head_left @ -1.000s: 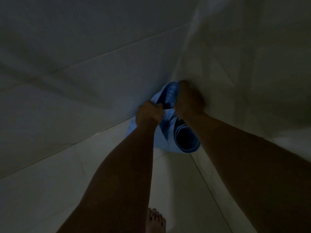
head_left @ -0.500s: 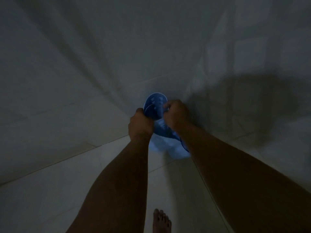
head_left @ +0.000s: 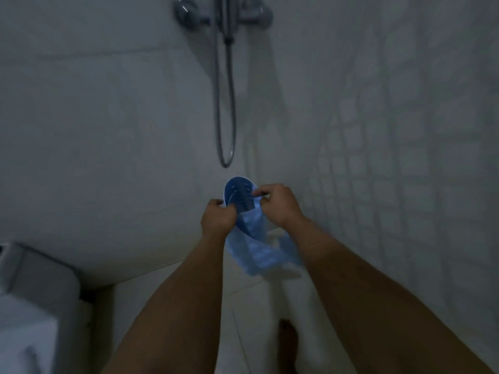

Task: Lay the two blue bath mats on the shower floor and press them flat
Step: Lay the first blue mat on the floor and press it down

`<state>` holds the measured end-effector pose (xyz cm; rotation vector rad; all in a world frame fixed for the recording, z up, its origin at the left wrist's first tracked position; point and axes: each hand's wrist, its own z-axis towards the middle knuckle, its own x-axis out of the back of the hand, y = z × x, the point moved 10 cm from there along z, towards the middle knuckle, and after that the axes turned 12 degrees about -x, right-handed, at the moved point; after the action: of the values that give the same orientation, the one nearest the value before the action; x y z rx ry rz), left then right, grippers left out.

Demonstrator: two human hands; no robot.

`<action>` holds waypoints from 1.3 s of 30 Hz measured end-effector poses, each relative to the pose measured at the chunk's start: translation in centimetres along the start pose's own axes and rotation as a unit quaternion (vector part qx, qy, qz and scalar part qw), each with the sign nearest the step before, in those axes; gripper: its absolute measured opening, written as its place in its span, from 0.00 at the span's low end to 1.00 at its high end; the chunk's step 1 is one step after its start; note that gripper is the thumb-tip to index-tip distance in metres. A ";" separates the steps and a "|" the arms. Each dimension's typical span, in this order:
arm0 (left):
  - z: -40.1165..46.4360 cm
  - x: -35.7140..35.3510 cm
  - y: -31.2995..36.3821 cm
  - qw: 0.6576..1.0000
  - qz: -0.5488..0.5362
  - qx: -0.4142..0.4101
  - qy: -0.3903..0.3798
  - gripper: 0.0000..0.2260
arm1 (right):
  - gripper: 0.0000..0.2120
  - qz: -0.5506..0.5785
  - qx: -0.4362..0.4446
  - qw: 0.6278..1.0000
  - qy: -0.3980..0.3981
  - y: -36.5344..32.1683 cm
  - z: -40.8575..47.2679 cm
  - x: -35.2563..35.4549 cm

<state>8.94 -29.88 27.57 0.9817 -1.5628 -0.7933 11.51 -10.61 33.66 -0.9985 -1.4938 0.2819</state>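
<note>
I hold a bundle of blue bath mats point(head_left: 253, 238) in the air in front of the shower corner, above the pale tiled shower floor point(head_left: 243, 306). The bundle is curled and folded; its upper end shows a darker blue face with small holes, the lower part hangs pale blue. I cannot tell the two mats apart. My left hand point(head_left: 217, 218) grips the bundle's left edge. My right hand point(head_left: 275, 202) pinches the top edge between thumb and fingers.
A chrome shower mixer point(head_left: 224, 14) and its hanging hose point(head_left: 225, 109) are on the wall ahead. Small square tiles cover the right wall point(head_left: 391, 157). A white toilet tank point(head_left: 29, 306) stands at the lower left. My bare foot point(head_left: 287, 344) is on the floor below.
Both hands have lifted the blue bundle up from the floor corner. My view has tilted up, so the shower fittings and the toilet tank have come into sight.
</note>
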 end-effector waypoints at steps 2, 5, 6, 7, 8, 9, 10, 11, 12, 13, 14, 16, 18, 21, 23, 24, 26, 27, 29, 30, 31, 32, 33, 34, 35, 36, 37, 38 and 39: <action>-2.8 4.4 0.0 0.999 -0.029 0.014 0.000 0.17 | 0.15 -0.024 0.040 0.999 -0.012 -4.3 -4.2 0.8; -8.5 11.9 -0.1 0.998 -0.056 0.005 -0.013 0.15 | 0.15 -0.078 0.091 0.993 -0.019 -10.5 -11.8 1.9; -9.9 13.7 0.1 0.999 -0.048 -0.006 -0.015 0.16 | 0.14 -0.105 0.101 0.989 -0.020 -11.8 -13.1 2.2; -11.1 15.7 0.4 0.999 -0.025 -0.025 -0.015 0.15 | 0.14 -0.135 0.111 0.984 -0.021 -13.0 -14.4 2.5; -12.0 17.6 1.0 0.999 0.007 -0.049 -0.013 0.15 | 0.15 -0.167 0.118 0.979 -0.020 -14.1 -15.5 2.7; -12.9 19.4 1.8 0.996 0.042 -0.074 -0.005 0.15 | 0.16 -0.196 0.123 0.973 -0.018 -15.0 -16.4 2.9; -13.8 21.2 2.6 0.993 0.072 -0.095 0.008 0.15 | 0.17 -0.216 0.129 0.968 -0.013 -16.0 -17.3 3.2; -14.4 22.7 3.5 0.989 0.092 -0.114 0.020 0.15 | 0.16 -0.228 0.134 0.964 -0.006 -17.0 -18.1 3.6; -14.9 24.1 4.6 0.985 0.105 -0.134 0.034 0.16 | 0.15 -0.235 0.143 0.962 0.002 -17.9 -18.8 3.9; -15.4 25.5 5.5 0.980 0.118 -0.151 0.047 0.16 | 0.14 -0.239 0.152 0.959 0.011 -18.9 -19.5 4.1; -15.9 26.7 6.5 0.976 0.133 -0.165 0.057 0.17 | 0.14 -0.240 0.162 0.957 0.017 -19.6 -20.0 4.3; -16.3 28.8 8.3 0.964 0.166 -0.195 0.070 0.18 | 0.19 -0.231 0.166 0.958 0.022 -20.2 -20.7 4.4; -17.0 30.4 9.6 0.949 0.211 -0.223 0.064 0.17 | 0.30 -0.207 0.129 0.970 -0.012 -19.0 -20.4 3.8; -18.3 30.7 10.3 0.909 0.312 -0.277 0.025 0.16 | 0.28 -0.292 0.040 0.947 -0.127 -14.4 -20.5 0.2; -19.1 29.9 9.3 0.884 0.359 -0.301 0.007 0.13 | 0.18 -0.344 0.023 0.923 -0.169 -11.3 -20.9 -2.9; -19.4 29.3 8.6 0.875 0.371 -0.310 0.003 0.13 | 0.17 -0.355 0.026 0.919 -0.169 -10.0 -20.8 -4.2; -19.8 28.5 6.7 0.864 0.395 -0.311 -0.008 0.14 | 0.18 -0.349 0.029 0.924 -0.156 -7.4 -20.2 -6.7; -19.9 28.2 5.8 0.860 0.406 -0.309 -0.013 0.14 | 0.19 -0.354 0.029 0.922 -0.153 -5.9 -19.9 -7.7; -19.9 27.8 4.1 0.845 0.434 -0.312 -0.023 0.14 | 0.19 -0.383 0.017 0.910 -0.161 -2.6 -19.2 -9.2; -19.7 27.2 2.8 0.834 0.458 -0.305 -0.041 0.15 | 0.19 -0.388 0.011 0.907 -0.164 -0.8 -18.8 -9.9; -19.4 26.6 1.2 0.821 0.486 -0.293 -0.065 0.15 | 0.19 -0.384 0.012 0.910 -0.159 0.6 -18.5 -10.4; -19.3 26.2 -0.4 0.809 0.514 -0.273 -0.084 0.15 | 0.16 -0.373 0.018 0.916 -0.145 1.5 -18.3 -10.7; -19.1 25.8 -2.5 0.800 0.537 -0.249 -0.096 0.14 | 0.12 -0.358 0.024 0.925 -0.127 2.2 -18.2 -11.0; -18.8 25.5 -4.7 0.796 0.553 -0.221 -0.108 0.13 | 0.10 -0.338 0.026 0.935 -0.107 3.0 -17.9 -11.4; -18.6 24.9 -7.3 0.796 0.561 -0.193 -0.121 0.12 | 0.10 -0.325 0.023 0.941 -0.096 3.7 -17.8 -12.0; -18.5 24.2 -10.1 0.800 0.563 -0.155 -0.138 0.11 | 0.12 -0.322 0.021 0.941 -0.097 4.6 -17.7 -12.9; -18.4 23.3 -12.8 0.810 0.554 -0.120 -0.150 0.11 | 0.12 -0.329 0.022 0.938 -0.108 5.6 -17.6 -14.3; -18.2 22.6 -15.6 0.831 0.530 -0.078 -0.154 0.11 | 0.13 -0.337 0.024 0.933 -0.125 7.0 -17.3 -16.0; -18.2 21.8 -18.3 0.850 0.502 -0.031 -0.158 0.10 | 0.13 -0.341 0.026 0.929 -0.139 8.0 -17.0 -17.3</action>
<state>28.26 -57.42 24.54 -0.1158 -2.0021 -0.2382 27.91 -24.54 19.84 -0.3541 -1.9840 -0.0435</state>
